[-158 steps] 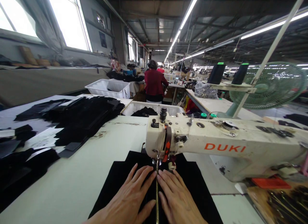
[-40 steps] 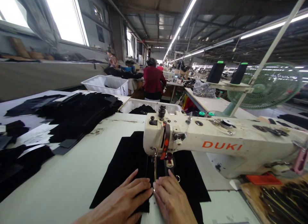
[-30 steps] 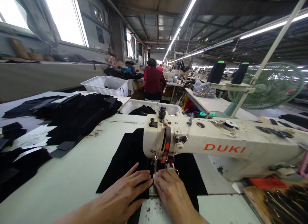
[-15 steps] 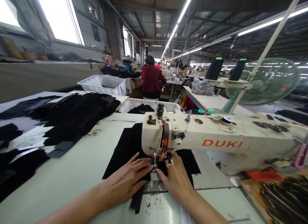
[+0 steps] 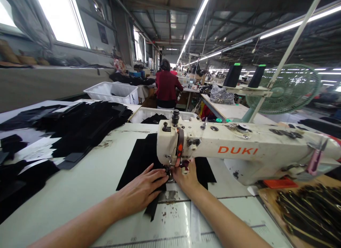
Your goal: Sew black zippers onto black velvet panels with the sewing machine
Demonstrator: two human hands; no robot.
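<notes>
My left hand [image 5: 141,189] lies flat, fingers spread, on a black fabric piece [image 5: 138,157] just left of the needle of a white DUKI sewing machine [image 5: 234,150]. Under the machine head, my right hand [image 5: 186,177] presses the same fabric by the presser foot, its fingertips partly hidden. The fabric runs back beneath the machine head across the pale green table [image 5: 85,184]. A narrow black strip [image 5: 153,209] trails toward me from between the hands.
Stacks of black cut pieces [image 5: 85,122] cover the table's left side. White bins [image 5: 112,92] stand behind. A green fan [image 5: 290,90] and two black thread cones [image 5: 233,74] are at the right. Dark zippers [image 5: 306,209] lie bottom right. A person in red [image 5: 166,86] sits ahead.
The fabric has fed away from me under the needle, and both hands have followed it forward to the presser foot. My arms are now stretched out.
</notes>
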